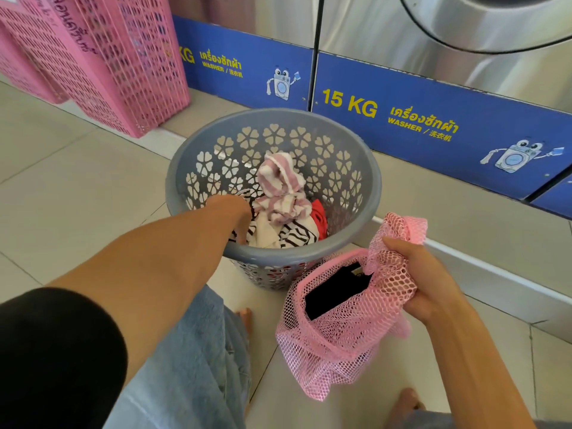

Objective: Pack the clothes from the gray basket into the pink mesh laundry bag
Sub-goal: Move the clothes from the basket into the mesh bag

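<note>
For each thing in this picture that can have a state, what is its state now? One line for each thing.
gray basket: upright on the floor, clothes inside.
pink-and-white striped garment: on top of the pile.
pink mesh laundry bag: mouth held open, something dark already inside.
left hand: reaching into the basket among the clothes; grip hidden.
right hand: shut on the bag's rim.
pink crates: stacked beside the washers.

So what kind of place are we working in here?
Most likely a self-service laundromat. Stainless front-load washers stand on blue panels marked "15 KG WASHER", and pink plastic baskets are stacked on the tiled floor to the left.
</note>
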Tool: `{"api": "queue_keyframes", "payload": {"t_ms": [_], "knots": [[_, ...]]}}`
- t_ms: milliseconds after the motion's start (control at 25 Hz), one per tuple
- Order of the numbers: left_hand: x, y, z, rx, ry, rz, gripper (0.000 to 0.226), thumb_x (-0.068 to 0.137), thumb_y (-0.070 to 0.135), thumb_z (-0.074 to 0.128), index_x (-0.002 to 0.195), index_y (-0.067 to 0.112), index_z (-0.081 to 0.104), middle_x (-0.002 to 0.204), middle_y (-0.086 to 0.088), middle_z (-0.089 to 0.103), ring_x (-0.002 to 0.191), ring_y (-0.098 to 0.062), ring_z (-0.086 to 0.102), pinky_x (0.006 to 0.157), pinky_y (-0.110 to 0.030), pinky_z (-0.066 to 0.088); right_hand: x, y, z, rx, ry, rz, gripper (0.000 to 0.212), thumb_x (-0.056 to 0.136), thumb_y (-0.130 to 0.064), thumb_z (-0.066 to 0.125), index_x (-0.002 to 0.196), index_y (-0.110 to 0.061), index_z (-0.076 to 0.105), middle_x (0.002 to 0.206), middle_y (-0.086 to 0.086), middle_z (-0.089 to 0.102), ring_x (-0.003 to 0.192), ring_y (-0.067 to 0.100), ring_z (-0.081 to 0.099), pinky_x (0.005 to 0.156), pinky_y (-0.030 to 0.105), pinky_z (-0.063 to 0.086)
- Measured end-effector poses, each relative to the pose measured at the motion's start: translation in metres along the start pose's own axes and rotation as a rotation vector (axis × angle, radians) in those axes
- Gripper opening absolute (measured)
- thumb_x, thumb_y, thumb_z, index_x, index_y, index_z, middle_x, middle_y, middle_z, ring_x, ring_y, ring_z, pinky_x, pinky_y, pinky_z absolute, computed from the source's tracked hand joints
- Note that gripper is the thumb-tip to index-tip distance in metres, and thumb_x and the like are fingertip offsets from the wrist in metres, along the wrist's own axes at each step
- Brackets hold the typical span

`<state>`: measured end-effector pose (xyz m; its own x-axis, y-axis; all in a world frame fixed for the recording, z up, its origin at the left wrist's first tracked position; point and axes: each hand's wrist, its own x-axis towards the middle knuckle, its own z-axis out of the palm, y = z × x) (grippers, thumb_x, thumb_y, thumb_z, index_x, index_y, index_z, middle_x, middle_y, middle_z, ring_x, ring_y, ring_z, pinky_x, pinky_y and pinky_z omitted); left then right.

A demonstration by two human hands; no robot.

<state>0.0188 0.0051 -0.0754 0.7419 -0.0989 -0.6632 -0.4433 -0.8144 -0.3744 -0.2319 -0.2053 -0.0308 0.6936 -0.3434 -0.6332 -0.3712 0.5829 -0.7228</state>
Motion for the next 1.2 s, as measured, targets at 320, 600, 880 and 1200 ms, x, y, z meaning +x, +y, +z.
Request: {"api": "queue_keyframes", "payload": {"t_ms": [320, 600, 880, 1200], "knots": [[-0.01, 0.007, -0.022, -0.283, 0.131, 0.071, 0.072, 0.073, 0.057, 0.07, 0.132, 0.018, 0.053, 0.132, -0.004, 0.055, 0.124, -0.03, 0.052, 0.107, -0.046, 0.038, 0.0, 0.003, -0.004, 0.024, 0.01, 0.012, 0.037, 0.097, -0.014, 0.059, 0.13, 0.003, 0.058, 0.113, 0.028, 0.063, 0.094, 0.039, 0.063, 0.107, 0.061, 0.044], [-0.068, 0.012, -0.077, -1.215, 0.215, 0.441, 0.042, 0.077, 0.027, 0.067, 0.113, 0.01, 0.053, 0.115, -0.003, 0.056, 0.114, -0.027, 0.056, 0.088, -0.044, 0.046, -0.016, 0.0, 0.001, 0.049, 0.035, 0.0, 0.034, 0.1, -0.013, 0.055, 0.129, 0.005, 0.057, 0.113, 0.029, 0.061, 0.081, 0.038, 0.063, 0.094, 0.055, 0.052], [-0.149, 0.017, -0.101, -2.089, 0.017, 0.941, 0.031, 0.091, 0.016, 0.042, 0.078, 0.01, 0.07, 0.072, -0.006, 0.068, 0.07, -0.02, 0.067, 0.071, -0.026, 0.056, -0.032, -0.001, -0.012, 0.074, 0.043, -0.009, 0.042, 0.1, -0.014, 0.055, 0.134, 0.01, 0.056, 0.133, 0.036, 0.061, 0.11, 0.045, 0.059, 0.11, 0.061, 0.043], [-0.194, 0.065, -0.082, -2.014, -0.269, 0.993, 0.056, 0.099, 0.019, 0.036, 0.058, 0.012, 0.073, 0.058, -0.002, 0.069, 0.053, -0.012, 0.067, 0.056, -0.019, 0.056, -0.04, 0.001, -0.013, 0.102, 0.006, -0.038, 0.033, 0.099, -0.01, 0.056, 0.122, 0.012, 0.063, 0.114, 0.035, 0.07, 0.096, 0.044, 0.07, 0.092, 0.052, 0.057]]}}
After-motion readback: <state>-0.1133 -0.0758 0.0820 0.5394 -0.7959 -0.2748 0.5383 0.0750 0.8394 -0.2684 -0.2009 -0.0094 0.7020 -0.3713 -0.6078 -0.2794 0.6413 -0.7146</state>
